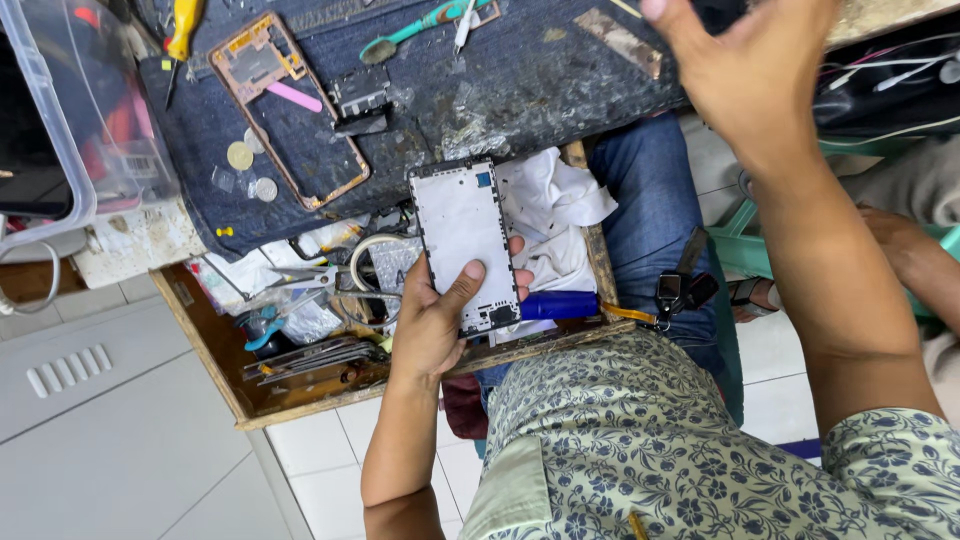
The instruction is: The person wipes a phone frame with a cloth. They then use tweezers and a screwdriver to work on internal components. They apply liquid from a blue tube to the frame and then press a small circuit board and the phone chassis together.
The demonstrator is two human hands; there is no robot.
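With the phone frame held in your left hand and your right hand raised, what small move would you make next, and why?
Probably bring the right hand down to a tool, likely the green-handled brush. The left hand already grips the white phone frame over the open drawer, and the right hand hangs open and empty above the denim-covered bench where the tools lie.

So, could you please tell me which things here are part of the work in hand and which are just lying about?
In hand:
- white phone frame, held by the left hand
- right hand, raised over the denim mat

Lying about:
- copper phone frame
- pink stick
- coins
- green toothbrush
- yellow screwdriver
- white cloth
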